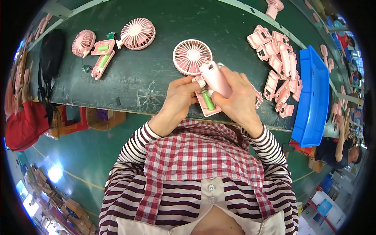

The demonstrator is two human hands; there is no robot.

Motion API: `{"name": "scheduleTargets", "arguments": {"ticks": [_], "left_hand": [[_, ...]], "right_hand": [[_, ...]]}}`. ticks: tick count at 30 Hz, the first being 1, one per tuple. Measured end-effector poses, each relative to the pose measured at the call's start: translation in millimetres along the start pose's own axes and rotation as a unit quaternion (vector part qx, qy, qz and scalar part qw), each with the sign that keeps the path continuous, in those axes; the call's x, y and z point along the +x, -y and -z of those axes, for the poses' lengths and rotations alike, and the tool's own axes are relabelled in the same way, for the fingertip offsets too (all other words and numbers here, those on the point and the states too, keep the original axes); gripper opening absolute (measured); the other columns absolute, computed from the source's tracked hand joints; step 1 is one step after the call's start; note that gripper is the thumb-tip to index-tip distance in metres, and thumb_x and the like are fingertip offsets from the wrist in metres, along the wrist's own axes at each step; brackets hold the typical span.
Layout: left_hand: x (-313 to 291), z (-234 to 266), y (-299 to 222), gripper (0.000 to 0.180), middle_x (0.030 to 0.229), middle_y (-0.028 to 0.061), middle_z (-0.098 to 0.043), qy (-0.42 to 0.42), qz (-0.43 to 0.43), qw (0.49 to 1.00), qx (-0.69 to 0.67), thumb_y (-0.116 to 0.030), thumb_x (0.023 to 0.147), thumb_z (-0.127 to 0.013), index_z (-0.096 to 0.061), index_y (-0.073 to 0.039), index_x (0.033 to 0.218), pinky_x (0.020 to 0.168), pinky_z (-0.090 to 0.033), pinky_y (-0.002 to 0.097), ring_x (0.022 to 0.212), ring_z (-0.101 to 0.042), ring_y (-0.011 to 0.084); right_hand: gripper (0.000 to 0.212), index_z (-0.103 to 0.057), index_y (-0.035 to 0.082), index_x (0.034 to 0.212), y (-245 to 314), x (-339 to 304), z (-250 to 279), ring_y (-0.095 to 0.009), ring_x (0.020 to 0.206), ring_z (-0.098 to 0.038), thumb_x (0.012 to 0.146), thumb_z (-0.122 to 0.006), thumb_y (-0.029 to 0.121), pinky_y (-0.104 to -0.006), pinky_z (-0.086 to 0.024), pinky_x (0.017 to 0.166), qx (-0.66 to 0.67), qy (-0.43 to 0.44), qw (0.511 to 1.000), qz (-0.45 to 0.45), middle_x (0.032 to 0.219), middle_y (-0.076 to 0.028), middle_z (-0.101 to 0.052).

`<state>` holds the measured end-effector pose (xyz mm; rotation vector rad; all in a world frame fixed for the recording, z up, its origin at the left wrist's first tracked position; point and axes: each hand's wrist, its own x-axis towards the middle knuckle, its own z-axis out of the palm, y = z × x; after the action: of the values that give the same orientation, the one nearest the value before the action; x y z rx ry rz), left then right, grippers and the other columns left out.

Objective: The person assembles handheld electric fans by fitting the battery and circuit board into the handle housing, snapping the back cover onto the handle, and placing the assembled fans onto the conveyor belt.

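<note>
Our left hand (174, 98) pinches the handle shell (202, 105); our right hand (237, 94) grips the pink cover (217, 80) aside, likely baring the green battery (207, 101).

Pale pink is noted on fan head (192, 56) and handle shell (217, 81), green on battery (208, 101), red-white check on apron (203, 156).

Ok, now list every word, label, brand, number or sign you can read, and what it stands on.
No text is readable.
Middle fan head, held pink casing, green battery beside it, blue tray: none legible.
Cardboard boxes at lower left: too small and blurred to tell.
</note>
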<state>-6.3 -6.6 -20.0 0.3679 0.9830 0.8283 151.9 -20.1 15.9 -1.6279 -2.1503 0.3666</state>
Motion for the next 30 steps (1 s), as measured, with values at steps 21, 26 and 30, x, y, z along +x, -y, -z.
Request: {"name": "scheduleTargets", "arguments": {"ticks": [21, 26, 30], "left_hand": [[-2.6, -4.1, -2.7, 0.04, 0.101, 0.0087, -0.058, 0.014, 0.018, 0.997, -0.069, -0.035, 0.089, -0.044, -0.051, -0.001, 0.109, 0.072, -0.044, 0.0321, 0.086, -0.056, 0.0184], [-2.5, -4.5, -2.6, 0.041, 0.104, 0.0087, -0.057, 0.017, 0.015, 0.997, -0.071, -0.036, 0.089, -0.044, -0.05, -0.001, 0.11, 0.072, -0.043, 0.0324, 0.088, -0.055, 0.0182], [-1.9, -3.8, -2.5, 0.039, 0.102, 0.0083, -0.057, 0.019, 0.011, 0.997, -0.078, -0.034, 0.09, -0.045, -0.052, -0.001, 0.108, 0.072, -0.043, 0.0317, 0.088, -0.056, 0.0176]], "right_hand": [[0.042, -0.057, 0.0, 0.1, 24.1, -11.1, 5.1, -0.029, 0.062, -0.058, 0.062, -0.067, 0.016, -0.0371, -0.048, 0.054, -0.01, 0.016, 1.0, 0.005, 0.073, -0.014, -0.058], [0.04, -0.056, 0.001, 0.097, 25.8, -9.6, -0.7, -0.029, 0.06, -0.058, 0.061, -0.066, 0.015, -0.0377, -0.047, 0.053, -0.022, 0.015, 1.0, 0.009, 0.07, -0.013, -0.056], [0.04, -0.056, 0.0, 0.097, 25.3, -9.7, -1.8, -0.029, 0.06, -0.057, 0.061, -0.065, 0.015, -0.0379, -0.047, 0.052, -0.029, 0.016, 0.999, 0.019, 0.07, -0.013, -0.055]]}}
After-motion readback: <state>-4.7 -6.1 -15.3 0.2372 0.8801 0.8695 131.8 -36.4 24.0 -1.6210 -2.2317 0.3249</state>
